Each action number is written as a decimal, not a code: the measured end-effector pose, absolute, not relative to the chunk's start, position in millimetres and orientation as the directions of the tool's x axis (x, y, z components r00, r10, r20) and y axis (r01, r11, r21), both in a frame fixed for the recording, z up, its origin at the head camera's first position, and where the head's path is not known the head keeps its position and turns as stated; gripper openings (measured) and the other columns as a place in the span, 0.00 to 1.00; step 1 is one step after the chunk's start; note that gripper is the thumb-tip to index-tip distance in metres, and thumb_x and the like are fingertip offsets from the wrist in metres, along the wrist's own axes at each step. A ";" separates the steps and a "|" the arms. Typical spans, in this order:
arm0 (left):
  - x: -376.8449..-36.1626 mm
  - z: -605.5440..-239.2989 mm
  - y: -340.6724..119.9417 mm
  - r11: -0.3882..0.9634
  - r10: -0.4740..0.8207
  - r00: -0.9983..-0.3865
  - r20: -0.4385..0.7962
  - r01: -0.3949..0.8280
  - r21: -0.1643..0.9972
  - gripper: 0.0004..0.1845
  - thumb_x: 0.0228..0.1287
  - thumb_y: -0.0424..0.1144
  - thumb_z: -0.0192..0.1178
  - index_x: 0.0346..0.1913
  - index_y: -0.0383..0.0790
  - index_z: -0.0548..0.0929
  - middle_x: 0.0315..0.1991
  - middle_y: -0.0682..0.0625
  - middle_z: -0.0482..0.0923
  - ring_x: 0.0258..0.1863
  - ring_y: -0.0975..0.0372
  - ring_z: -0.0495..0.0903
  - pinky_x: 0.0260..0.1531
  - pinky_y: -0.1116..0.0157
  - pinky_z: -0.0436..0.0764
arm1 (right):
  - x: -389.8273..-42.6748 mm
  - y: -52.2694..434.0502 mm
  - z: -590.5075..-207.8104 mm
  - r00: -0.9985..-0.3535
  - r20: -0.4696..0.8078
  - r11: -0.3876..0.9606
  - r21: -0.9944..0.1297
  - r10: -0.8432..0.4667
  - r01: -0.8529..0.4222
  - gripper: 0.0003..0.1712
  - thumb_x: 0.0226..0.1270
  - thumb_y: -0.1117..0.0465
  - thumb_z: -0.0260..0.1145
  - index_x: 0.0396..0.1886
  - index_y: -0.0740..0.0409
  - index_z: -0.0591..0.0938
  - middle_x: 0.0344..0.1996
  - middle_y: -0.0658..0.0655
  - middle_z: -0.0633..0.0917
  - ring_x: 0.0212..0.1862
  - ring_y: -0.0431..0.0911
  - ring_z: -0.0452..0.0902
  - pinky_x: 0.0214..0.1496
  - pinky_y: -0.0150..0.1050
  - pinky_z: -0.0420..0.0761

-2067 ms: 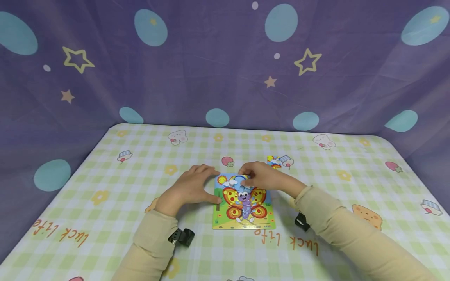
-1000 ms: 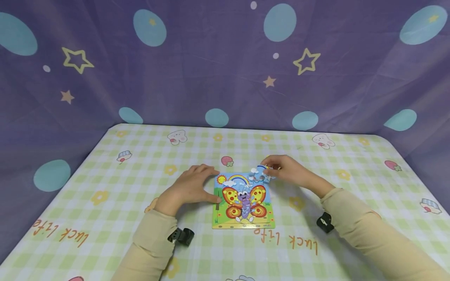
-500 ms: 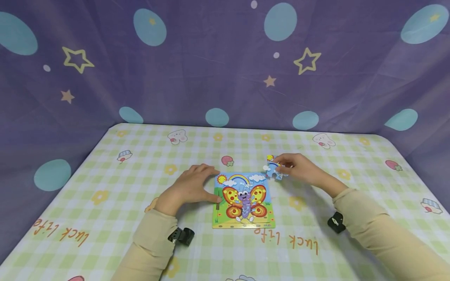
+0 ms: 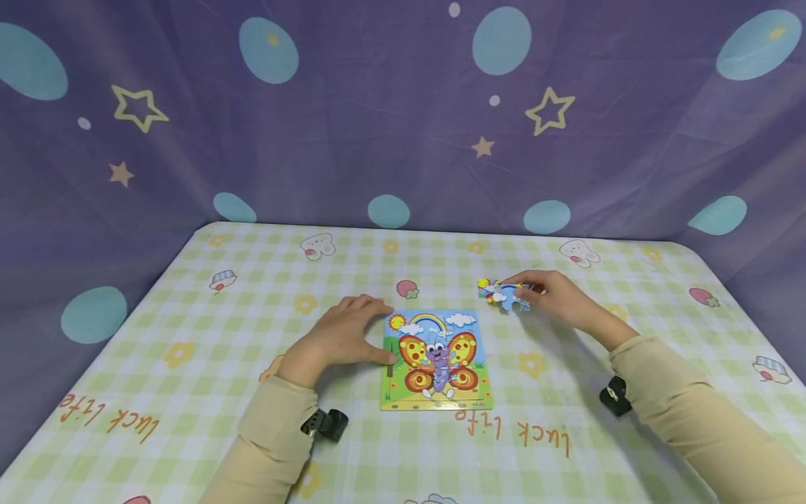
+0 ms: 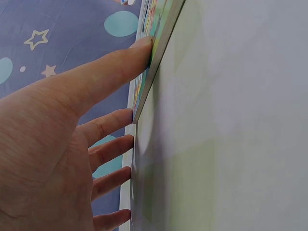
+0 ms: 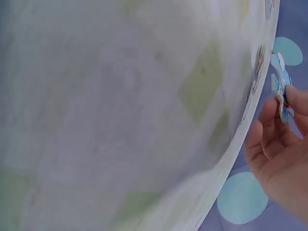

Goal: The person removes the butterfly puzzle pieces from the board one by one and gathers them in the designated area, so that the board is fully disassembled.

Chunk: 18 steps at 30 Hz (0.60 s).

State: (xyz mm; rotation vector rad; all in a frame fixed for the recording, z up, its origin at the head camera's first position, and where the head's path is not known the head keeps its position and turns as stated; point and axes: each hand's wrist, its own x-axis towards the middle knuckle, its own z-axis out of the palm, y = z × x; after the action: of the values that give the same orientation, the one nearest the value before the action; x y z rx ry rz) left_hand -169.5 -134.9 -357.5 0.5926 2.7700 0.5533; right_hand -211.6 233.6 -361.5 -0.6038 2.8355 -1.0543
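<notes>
A butterfly jigsaw board [image 4: 434,360] lies flat at the middle of the table, with a sun, a rainbow and clouds along its top. My left hand [image 4: 343,336] is at its left side, fingers spread; the thumb touches the edge, as the left wrist view shows too. Beyond the board's top right corner, my right hand [image 4: 557,297] pinches a blue jigsaw piece [image 4: 515,297] between thumb and fingers. In the right wrist view this piece [image 6: 281,86] is held up off the tablecloth. Another colourful piece [image 4: 485,288] lies just behind and left of it, partly covered.
A green and white checked tablecloth [image 4: 252,336] with printed flowers, strawberries and cupcakes covers the table. Behind the table's far edge hangs a purple curtain [image 4: 352,140] with stars and ovals. Black straps sit on both wrists.
My right hand has lifted the blue piece from the board's top and carried it right and away, beside the other loose piece. The left hand has stayed at the board's edge.
</notes>
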 end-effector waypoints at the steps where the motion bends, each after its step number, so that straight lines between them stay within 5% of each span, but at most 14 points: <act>1: -169.5 -357.3 -135.0 0.844 0.437 -0.884 -0.164 0.340 0.414 0.45 0.49 0.59 0.74 0.70 0.46 0.71 0.72 0.45 0.63 0.72 0.45 0.57 0.70 0.43 0.58 | -212.2 234.9 -361.6 -0.924 0.088 0.696 -0.633 -0.372 -0.340 0.14 0.73 0.62 0.63 0.54 0.61 0.85 0.44 0.60 0.86 0.39 0.47 0.78 0.40 0.38 0.77; 18: -168.6 -357.5 -135.6 0.846 0.434 -0.886 -0.163 0.339 0.413 0.45 0.48 0.59 0.74 0.70 0.47 0.71 0.72 0.46 0.63 0.72 0.46 0.57 0.70 0.43 0.57 | -220.5 247.2 -365.8 -0.978 0.113 0.786 -0.582 -0.176 -0.209 0.12 0.67 0.63 0.68 0.46 0.67 0.83 0.33 0.62 0.83 0.35 0.51 0.77 0.37 0.41 0.74</act>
State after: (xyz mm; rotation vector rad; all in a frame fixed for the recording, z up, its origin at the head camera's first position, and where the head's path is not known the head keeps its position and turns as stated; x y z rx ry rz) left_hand -168.6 -135.6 -357.5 0.5908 2.7729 0.5527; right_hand -220.5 247.2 -365.8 -0.3254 3.0184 -0.9934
